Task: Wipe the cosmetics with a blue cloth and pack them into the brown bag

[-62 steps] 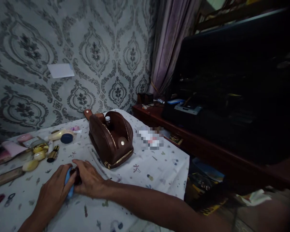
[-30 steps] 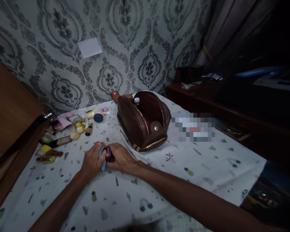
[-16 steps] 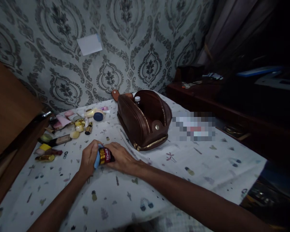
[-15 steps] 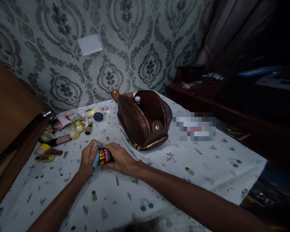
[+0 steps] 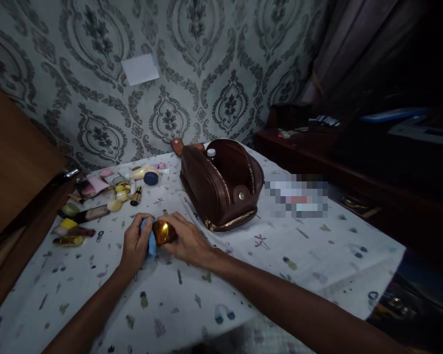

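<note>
My right hand is closed around a small cosmetic jar, its shiny gold lid turned toward me. A light blue cloth is bunched in my left hand, close against the jar's lid side. Both hands are just above the printed tablecloth. Behind them stands a dark brown leather toiletry bag, its top unzipped and spread wide. A white-capped bottle shows inside the bag; the rest of its inside is dark.
Several cosmetics lie at the left, among them a small gold-and-black bottle, a gold tube and a navy round-capped item. Right of the bag is a blurred-out item. A brown board borders the left edge; a dark wooden drawer unit stands right.
The jar has been turned in my right hand: its dark red labelled side showed before, and now the gold lid faces me. The blue cloth has come away slightly and hangs lower.
</note>
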Motion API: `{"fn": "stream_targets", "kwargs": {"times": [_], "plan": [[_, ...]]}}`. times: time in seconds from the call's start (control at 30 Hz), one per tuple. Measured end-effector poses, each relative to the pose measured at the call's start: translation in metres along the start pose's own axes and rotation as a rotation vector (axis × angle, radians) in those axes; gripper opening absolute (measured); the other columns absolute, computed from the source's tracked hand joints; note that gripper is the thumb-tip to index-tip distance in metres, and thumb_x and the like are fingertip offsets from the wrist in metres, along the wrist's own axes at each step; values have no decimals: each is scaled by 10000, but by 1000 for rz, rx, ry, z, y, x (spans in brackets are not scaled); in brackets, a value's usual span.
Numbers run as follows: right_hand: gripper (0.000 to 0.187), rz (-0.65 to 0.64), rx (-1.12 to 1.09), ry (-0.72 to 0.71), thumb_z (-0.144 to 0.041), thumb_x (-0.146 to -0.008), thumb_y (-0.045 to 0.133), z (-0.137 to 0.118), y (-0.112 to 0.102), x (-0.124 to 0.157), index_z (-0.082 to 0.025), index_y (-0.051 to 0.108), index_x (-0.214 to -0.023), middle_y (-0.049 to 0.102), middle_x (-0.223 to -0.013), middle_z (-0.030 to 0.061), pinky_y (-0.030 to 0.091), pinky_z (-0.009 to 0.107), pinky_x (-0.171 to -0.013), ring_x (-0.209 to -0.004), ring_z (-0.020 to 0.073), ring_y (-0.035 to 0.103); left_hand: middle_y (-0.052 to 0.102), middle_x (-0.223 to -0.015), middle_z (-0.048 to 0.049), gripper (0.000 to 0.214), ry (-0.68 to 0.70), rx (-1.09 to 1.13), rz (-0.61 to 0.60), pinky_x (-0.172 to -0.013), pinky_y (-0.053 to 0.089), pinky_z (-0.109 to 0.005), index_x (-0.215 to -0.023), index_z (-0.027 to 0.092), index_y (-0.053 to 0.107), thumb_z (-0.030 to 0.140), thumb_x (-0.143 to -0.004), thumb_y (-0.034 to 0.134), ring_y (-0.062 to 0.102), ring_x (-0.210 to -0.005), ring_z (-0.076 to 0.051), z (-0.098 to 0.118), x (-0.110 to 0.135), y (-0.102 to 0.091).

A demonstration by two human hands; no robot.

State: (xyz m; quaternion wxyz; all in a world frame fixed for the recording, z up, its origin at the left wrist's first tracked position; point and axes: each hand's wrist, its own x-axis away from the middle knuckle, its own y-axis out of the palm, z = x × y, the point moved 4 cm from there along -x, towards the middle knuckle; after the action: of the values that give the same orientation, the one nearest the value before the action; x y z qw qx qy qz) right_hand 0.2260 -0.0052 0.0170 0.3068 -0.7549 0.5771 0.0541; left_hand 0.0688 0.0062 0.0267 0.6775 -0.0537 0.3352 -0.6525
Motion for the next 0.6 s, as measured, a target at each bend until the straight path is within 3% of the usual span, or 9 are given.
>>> {"fn": "stream_targets", "kwargs": {"times": [0.1,0.17,0.23,0.33,0.47,0.6], "plan": [[557,95,-131,45,-175,-668,802,4,-5,-4,-217,582,-1177,628,-1098,24,444,355,-956,-1053,209,583,655,-1041,-55,391,12,-11,63,-851,497,-326,-1114,201,570,505,-955,382,613,-965,-208,-1,2,-1],[555,90,-277,86,-226,-660,818,8,-3,-6,-213,579,-1160,633,-1057,8,457,336,-911,-997,193,594,629,-1198,-92,458,48,13,11,-957,477,-369,-1217,195,538,524,-956,353,597,-1110,-234,0,3,2],[546,63,-385,125,-218,-651,816,11,1,-6,-205,568,-1137,618,-1001,-8,470,303,-848,-925,167,593,621,-1227,-110,503,80,42,-89,-976,477,-378,-1252,186,524,550,-948,355,600,-1131,-241,2,4,8],[565,83,-306,174,-176,-584,850,14,4,-4,-197,566,-1071,564,-953,-16,470,284,-793,-874,154,561,655,-1137,-105,497,90,12,-151,-931,502,-371,-1182,183,570,571,-928,391,630,-1045,-242,5,5,11],[579,55,-110,171,-222,-541,905,12,5,0,-197,572,-1014,525,-972,-3,475,296,-803,-896,166,548,681,-917,-59,444,88,-61,-132,-765,528,-323,-985,193,627,553,-932,373,647,-832,-219,6,5,7],[624,-6,-54,165,-302,-521,926,12,9,0,-206,561,-1018,538,-935,-20,478,303,-806,-872,169,555,605,-668,4,433,81,-113,-89,-551,474,-273,-838,217,601,578,-917,376,597,-634,-192,5,6,4]]}}
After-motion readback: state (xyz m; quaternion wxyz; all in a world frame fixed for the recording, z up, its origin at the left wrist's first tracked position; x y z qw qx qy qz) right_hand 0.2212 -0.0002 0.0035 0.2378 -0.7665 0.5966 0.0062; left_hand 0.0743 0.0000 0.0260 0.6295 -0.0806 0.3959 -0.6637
